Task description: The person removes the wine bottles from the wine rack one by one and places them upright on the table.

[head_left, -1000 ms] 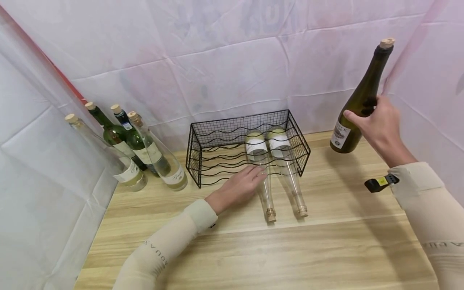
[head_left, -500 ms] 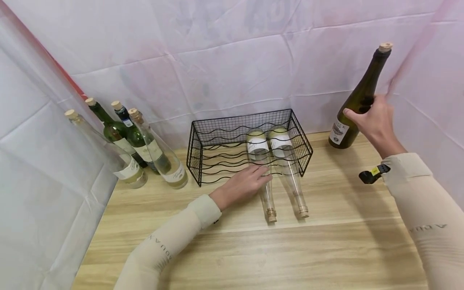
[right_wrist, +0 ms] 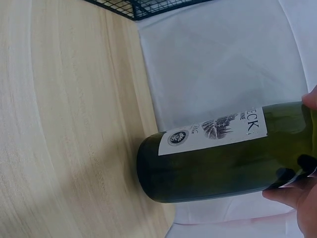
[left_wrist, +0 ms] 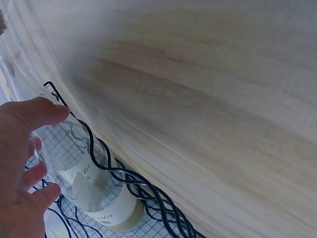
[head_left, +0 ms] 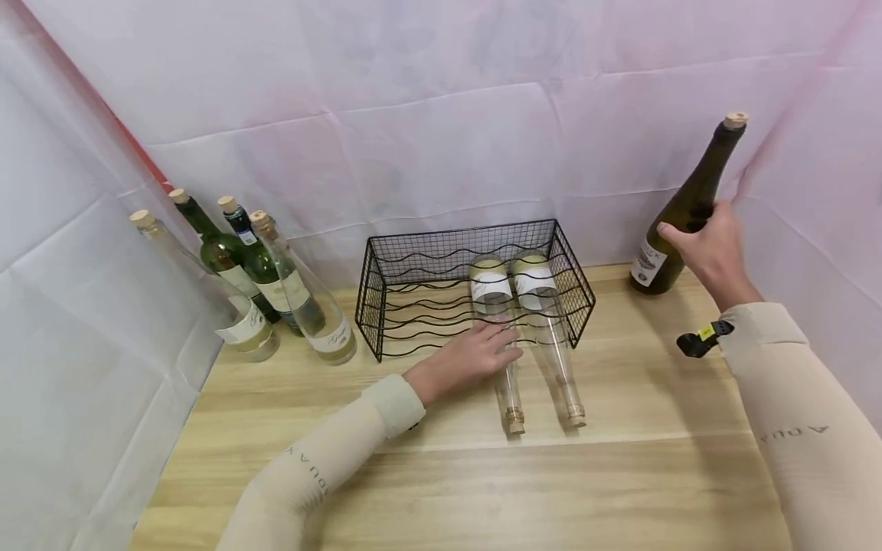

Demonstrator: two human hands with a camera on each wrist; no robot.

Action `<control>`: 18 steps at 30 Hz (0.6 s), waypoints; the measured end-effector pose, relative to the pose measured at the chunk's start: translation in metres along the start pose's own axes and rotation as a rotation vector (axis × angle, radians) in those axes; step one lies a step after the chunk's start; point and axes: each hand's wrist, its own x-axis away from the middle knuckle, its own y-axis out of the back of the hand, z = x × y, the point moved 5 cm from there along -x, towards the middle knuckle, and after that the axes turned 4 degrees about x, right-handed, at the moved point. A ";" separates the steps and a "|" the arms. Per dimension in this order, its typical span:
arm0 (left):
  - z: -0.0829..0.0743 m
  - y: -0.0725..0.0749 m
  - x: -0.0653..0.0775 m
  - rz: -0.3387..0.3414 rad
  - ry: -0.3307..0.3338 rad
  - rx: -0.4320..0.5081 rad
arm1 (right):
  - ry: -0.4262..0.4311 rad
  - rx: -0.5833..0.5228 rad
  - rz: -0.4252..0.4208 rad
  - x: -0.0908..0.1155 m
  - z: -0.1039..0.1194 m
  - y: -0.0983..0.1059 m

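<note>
On the right of the head view, my right hand grips a dark green wine bottle around its body. The corked bottle stands near upright, its base right at the tabletop by the back cloth; the right wrist view shows its white label. My left hand curls over the neck end of a clear glass bottle lying in a black wire rack. In the left wrist view, that bottle passes between thumb and fingers. Beside it lies a second clear bottle, its corked neck sticking out over the table.
At the back left stand two green bottles and two clear bottles, all corked. White cloth hangs behind and along both sides of the wooden table. The rack's left part has bare wavy wires.
My right hand has lowered the green bottle towards the table, bringing its base down beside the back cloth. My left hand has stayed over the clear bottle, with slight finger movement.
</note>
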 end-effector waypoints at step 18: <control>-0.004 -0.002 -0.001 0.055 -0.049 -0.128 | -0.048 -0.049 0.015 -0.004 -0.024 -0.002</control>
